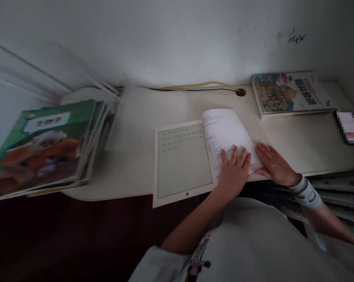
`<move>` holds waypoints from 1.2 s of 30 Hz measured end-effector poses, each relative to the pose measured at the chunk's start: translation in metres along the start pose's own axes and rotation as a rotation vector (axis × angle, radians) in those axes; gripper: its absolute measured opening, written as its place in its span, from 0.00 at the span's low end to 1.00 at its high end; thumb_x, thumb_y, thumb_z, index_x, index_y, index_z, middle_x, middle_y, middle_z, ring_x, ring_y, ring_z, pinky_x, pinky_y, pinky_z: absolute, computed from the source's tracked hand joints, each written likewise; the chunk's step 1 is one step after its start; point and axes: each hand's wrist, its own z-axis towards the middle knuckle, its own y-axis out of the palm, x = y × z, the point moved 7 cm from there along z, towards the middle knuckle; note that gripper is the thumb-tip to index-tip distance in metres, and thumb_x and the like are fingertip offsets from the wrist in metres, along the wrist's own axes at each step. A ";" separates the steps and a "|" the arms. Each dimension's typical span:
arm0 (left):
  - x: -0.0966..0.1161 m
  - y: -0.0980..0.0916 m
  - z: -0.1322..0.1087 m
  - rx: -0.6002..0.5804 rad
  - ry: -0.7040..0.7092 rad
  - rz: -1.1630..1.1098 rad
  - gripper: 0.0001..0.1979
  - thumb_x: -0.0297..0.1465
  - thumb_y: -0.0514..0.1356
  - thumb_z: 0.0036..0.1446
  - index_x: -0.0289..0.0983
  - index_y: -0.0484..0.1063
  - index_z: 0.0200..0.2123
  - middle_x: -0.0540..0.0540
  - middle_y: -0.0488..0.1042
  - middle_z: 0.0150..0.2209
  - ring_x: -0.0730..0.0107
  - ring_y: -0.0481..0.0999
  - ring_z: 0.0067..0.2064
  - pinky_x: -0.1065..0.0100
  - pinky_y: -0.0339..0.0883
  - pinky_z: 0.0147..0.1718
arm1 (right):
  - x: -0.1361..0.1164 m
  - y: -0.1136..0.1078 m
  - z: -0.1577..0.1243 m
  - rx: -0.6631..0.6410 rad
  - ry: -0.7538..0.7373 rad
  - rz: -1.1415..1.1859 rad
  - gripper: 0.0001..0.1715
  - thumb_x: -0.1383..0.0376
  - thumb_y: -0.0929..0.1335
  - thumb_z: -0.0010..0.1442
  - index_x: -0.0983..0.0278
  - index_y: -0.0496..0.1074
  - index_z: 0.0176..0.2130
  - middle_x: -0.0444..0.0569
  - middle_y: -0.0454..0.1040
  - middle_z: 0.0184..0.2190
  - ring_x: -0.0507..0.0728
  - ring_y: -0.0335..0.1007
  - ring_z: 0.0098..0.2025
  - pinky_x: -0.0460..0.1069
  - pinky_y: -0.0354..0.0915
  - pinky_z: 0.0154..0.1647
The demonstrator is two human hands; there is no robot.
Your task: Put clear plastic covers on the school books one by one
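An open book lies on the pale desk, its left page bordered in grey-green with a few lines of print at the top. Its white right page carries small text and curves up near the spine. My left hand rests flat on the lower part of that white page, fingers spread. At the page's right edge lies my right hand, fingers stretched out and pointing up and left, palm down. A pale band circles the right wrist. Neither hand grips anything.
A stack of books with a green cover overhangs the desk's left end. Another book stack sits at the back right, beside a phone. A yellow cable runs along the wall to a round hole in the desk.
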 end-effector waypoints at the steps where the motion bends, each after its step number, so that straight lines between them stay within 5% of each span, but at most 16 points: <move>1: 0.002 0.001 0.000 -0.004 0.021 -0.001 0.25 0.37 0.47 0.65 0.35 0.57 0.63 0.40 0.54 0.66 0.43 0.50 0.66 0.32 0.42 0.60 | 0.000 0.000 0.000 0.002 -0.001 0.000 0.47 0.45 0.56 0.63 0.71 0.40 0.68 0.65 0.51 0.65 0.64 0.43 0.68 0.62 0.49 0.64; 7: 0.002 0.003 0.000 -0.140 0.121 -0.034 0.32 0.47 0.48 0.63 0.32 0.56 0.63 0.36 0.53 0.66 0.45 0.49 0.67 0.39 0.43 0.62 | -0.005 0.003 0.004 0.006 0.037 -0.064 0.42 0.46 0.55 0.64 0.67 0.48 0.67 0.61 0.49 0.67 0.64 0.39 0.69 0.62 0.46 0.65; 10: -0.018 -0.011 0.019 -0.245 0.212 -0.067 0.36 0.51 0.46 0.62 0.32 0.55 0.64 0.35 0.51 0.66 0.50 0.49 0.67 0.49 0.47 0.62 | -0.010 0.005 0.005 -0.002 0.059 -0.112 0.37 0.48 0.56 0.65 0.63 0.54 0.65 0.59 0.51 0.66 0.66 0.39 0.69 0.63 0.47 0.64; 14: -0.089 -0.036 0.069 -0.137 -0.131 0.043 0.37 0.51 0.41 0.63 0.31 0.51 0.66 0.35 0.43 0.69 0.44 0.37 0.69 0.38 0.37 0.61 | -0.012 0.003 0.009 -0.008 0.071 -0.127 0.35 0.48 0.57 0.65 0.63 0.57 0.64 0.60 0.54 0.65 0.67 0.42 0.68 0.64 0.48 0.63; 17: -0.113 -0.025 0.094 -0.201 -0.250 0.053 0.40 0.53 0.38 0.62 0.29 0.47 0.66 0.35 0.41 0.69 0.42 0.35 0.69 0.35 0.35 0.60 | -0.002 -0.001 0.020 -0.019 0.106 -0.140 0.40 0.45 0.56 0.63 0.66 0.57 0.64 0.63 0.52 0.66 0.69 0.43 0.68 0.67 0.48 0.62; 24: -0.102 0.006 0.105 -0.153 -0.288 0.031 0.40 0.52 0.30 0.62 0.30 0.43 0.67 0.37 0.41 0.69 0.49 0.37 0.69 0.37 0.33 0.61 | 0.024 0.006 0.043 -0.036 0.199 -0.146 0.51 0.38 0.53 0.60 0.74 0.54 0.64 0.73 0.51 0.64 0.74 0.43 0.67 0.68 0.48 0.60; 29: -0.099 0.001 0.109 -0.118 -0.293 0.043 0.41 0.52 0.31 0.62 0.28 0.44 0.67 0.36 0.41 0.69 0.47 0.37 0.69 0.37 0.35 0.61 | 0.020 0.008 0.044 -0.019 0.193 -0.181 0.51 0.39 0.55 0.60 0.75 0.53 0.64 0.75 0.50 0.64 0.74 0.42 0.67 0.69 0.47 0.60; 36: -0.088 -0.024 0.053 -0.236 -0.089 0.023 0.42 0.56 0.37 0.60 0.34 0.41 0.68 0.39 0.39 0.69 0.46 0.34 0.69 0.33 0.30 0.60 | 0.029 0.003 0.042 -0.038 0.144 -0.185 0.49 0.40 0.53 0.61 0.74 0.56 0.63 0.70 0.53 0.64 0.71 0.47 0.66 0.64 0.50 0.61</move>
